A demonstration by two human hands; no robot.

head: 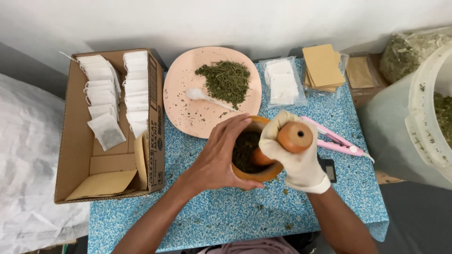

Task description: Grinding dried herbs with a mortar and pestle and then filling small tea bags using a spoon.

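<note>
My left hand (218,155) is bare and cups the near-left side of a small wooden mortar (263,173) that stands on the blue speckled mat (226,216). Dark green crushed herbs (245,150) lie inside the mortar. My right hand (294,157), in a white glove, grips a wooden pestle (294,137) whose lower end is down in the mortar. Behind the mortar sits a pink plate (188,113) with a pile of dried green herbs (227,81) and a white spoon (200,95).
A cardboard box (75,155) of filled white tea bags (107,130) stands at the left. At the back are a clear pack of empty bags (283,83), tan envelopes (323,67), a pink sealing tool (336,141), and a large plastic tub (414,127) at the right.
</note>
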